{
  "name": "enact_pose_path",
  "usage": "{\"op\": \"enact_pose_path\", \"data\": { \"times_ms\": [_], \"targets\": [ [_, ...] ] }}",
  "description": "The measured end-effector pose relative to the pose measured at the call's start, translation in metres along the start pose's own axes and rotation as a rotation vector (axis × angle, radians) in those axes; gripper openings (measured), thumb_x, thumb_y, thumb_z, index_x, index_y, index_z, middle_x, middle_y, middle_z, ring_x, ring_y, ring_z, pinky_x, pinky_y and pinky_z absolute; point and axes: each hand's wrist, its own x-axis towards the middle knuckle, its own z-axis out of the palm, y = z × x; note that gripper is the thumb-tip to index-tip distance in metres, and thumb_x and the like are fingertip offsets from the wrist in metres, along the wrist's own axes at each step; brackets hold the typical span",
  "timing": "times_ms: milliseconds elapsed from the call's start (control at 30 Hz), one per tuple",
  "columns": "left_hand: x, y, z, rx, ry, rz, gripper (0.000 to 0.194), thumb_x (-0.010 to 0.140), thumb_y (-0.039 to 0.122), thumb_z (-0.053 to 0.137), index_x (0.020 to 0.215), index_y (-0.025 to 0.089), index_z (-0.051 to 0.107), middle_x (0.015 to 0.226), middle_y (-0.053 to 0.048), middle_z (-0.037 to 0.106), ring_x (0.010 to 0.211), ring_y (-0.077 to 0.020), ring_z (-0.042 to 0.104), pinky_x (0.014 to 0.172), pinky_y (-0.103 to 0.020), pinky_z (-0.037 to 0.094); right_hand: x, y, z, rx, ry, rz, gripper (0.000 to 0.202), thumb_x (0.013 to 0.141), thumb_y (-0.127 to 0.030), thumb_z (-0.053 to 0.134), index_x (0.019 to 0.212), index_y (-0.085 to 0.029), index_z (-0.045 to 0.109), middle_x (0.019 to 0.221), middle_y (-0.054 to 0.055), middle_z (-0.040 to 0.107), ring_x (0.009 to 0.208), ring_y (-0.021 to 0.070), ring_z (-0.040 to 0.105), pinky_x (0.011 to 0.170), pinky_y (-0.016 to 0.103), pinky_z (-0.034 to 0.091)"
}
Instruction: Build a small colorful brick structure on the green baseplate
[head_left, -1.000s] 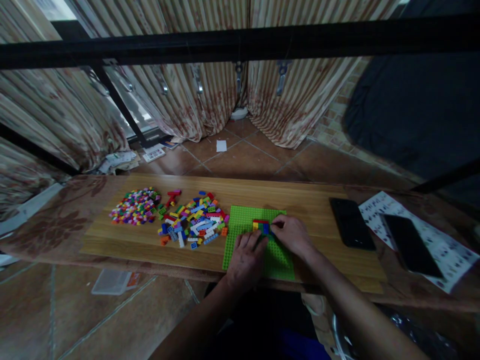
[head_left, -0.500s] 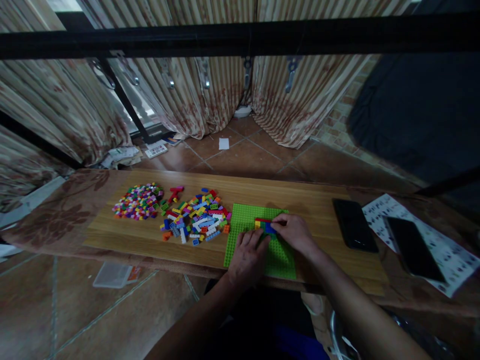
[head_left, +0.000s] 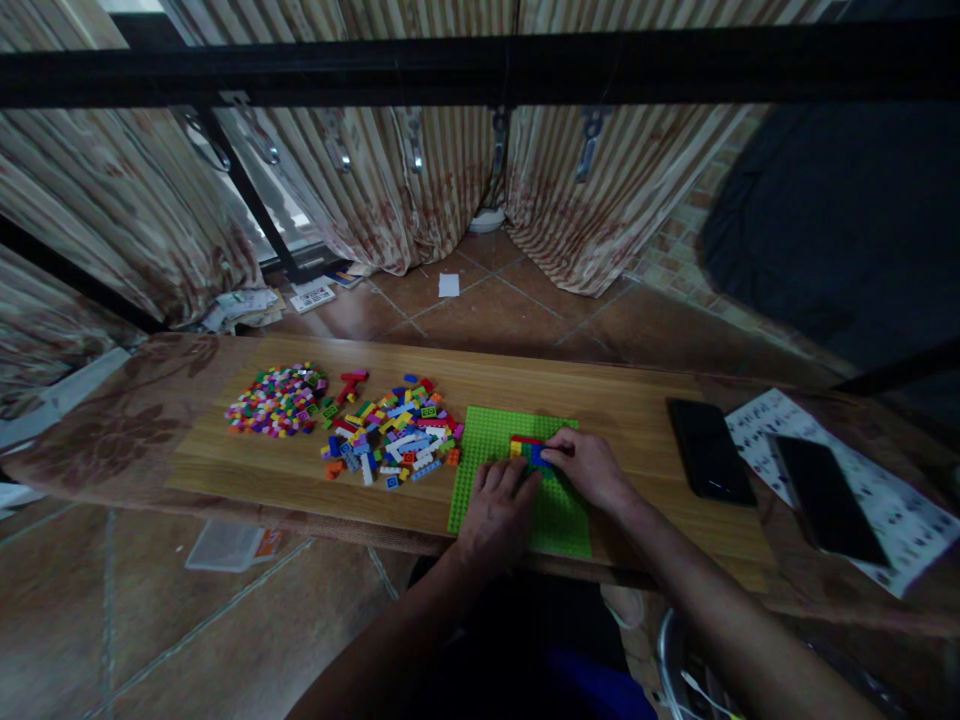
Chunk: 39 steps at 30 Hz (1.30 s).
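A green studded baseplate (head_left: 486, 430) lies on the wooden board, carrying a small cluster of red, yellow, green and blue toy bricks (head_left: 527, 441). My right hand (head_left: 592, 468) comes in from the right and pinches a blue brick (head_left: 538, 458) at the cluster's right side. Whether that brick is pressed onto the others cannot be made out. My left hand (head_left: 495, 512) lies on the baseplate with its fingers extended, their tips at the cluster's lower left edge. Its thumb points toward the blue brick, and I see nothing held in this hand.
Left of the baseplate spreads a pile of mixed bricks (head_left: 405, 437), with a heap of tiny bricks (head_left: 276, 402) farther left. A black phone (head_left: 709, 450) lies to the right. Beyond it, another dark device (head_left: 829, 500) rests on a printed sheet (head_left: 765, 410).
Both hands stay almost where they were, the right still at the blue brick. The whole view has shifted very slightly.
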Motion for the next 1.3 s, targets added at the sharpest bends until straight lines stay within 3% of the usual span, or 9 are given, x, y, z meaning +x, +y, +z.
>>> {"op": "enact_pose_path", "data": {
  "times_ms": [367, 533, 600, 733, 933, 1300],
  "targets": [
    [-0.001, 0.001, -0.003, 0.042, 0.033, 0.02, 0.042, 0.083, 0.017, 0.052, 0.126, 0.021, 0.054, 0.132, -0.012, 0.051, 0.115, -0.0284, 0.049, 0.098, -0.049, 0.039, -0.003, -0.004, -0.005, 0.05, -0.03, -0.06, 0.019, 0.078, -0.035, 0.059, 0.08, -0.02, 0.071, 0.078, 0.003, 0.073, 0.073, 0.0176, 0.065, 0.07, 0.029, 0.047],
    [-0.002, 0.001, -0.002, 0.052, 0.044, 0.021, 0.042, 0.084, 0.018, 0.052, 0.125, 0.021, 0.054, 0.131, -0.012, 0.052, 0.114, -0.0277, 0.05, 0.098, -0.049, 0.04, -0.005, 0.0, -0.007, 0.05, -0.003, -0.002, 0.035, 0.087, -0.041, 0.044, 0.079, -0.019, 0.07, 0.064, 0.003, 0.068, 0.058, 0.0164, 0.062, 0.059, 0.028, 0.046],
    [-0.002, 0.002, -0.002, 0.056, 0.047, 0.016, 0.041, 0.084, 0.018, 0.052, 0.125, 0.022, 0.055, 0.131, -0.012, 0.052, 0.113, -0.0277, 0.05, 0.097, -0.049, 0.04, -0.009, 0.003, -0.009, 0.071, 0.027, 0.009, 0.035, 0.087, -0.041, 0.042, 0.087, -0.018, 0.069, 0.072, 0.004, 0.071, 0.058, 0.0165, 0.063, 0.059, 0.028, 0.047],
    [-0.002, 0.002, -0.002, 0.061, 0.028, 0.006, 0.043, 0.082, 0.017, 0.052, 0.125, 0.022, 0.055, 0.131, -0.012, 0.052, 0.113, -0.028, 0.049, 0.098, -0.051, 0.039, -0.026, 0.008, -0.008, 0.127, 0.116, 0.006, 0.03, 0.083, -0.04, 0.05, 0.095, -0.02, 0.069, 0.09, 0.006, 0.073, 0.075, 0.0197, 0.067, 0.07, 0.031, 0.05],
    [-0.002, 0.001, -0.001, 0.046, 0.017, 0.001, 0.043, 0.083, 0.018, 0.052, 0.126, 0.021, 0.054, 0.132, -0.012, 0.052, 0.116, -0.029, 0.048, 0.098, -0.052, 0.038, -0.044, 0.007, 0.005, 0.071, 0.095, 0.059, 0.025, 0.074, -0.041, 0.062, 0.086, -0.019, 0.068, 0.072, 0.003, 0.069, 0.066, 0.0188, 0.064, 0.065, 0.031, 0.047],
    [0.001, 0.001, 0.001, 0.015, 0.026, -0.024, 0.039, 0.083, 0.02, 0.052, 0.121, 0.021, 0.057, 0.131, -0.012, 0.052, 0.113, -0.0297, 0.049, 0.096, -0.052, 0.039, -0.014, 0.017, 0.0, 0.096, -0.06, 0.235, 0.017, 0.062, -0.034, 0.072, 0.068, -0.02, 0.068, 0.066, 0.002, 0.069, 0.062, 0.018, 0.063, 0.058, 0.029, 0.045]
  ]
}}
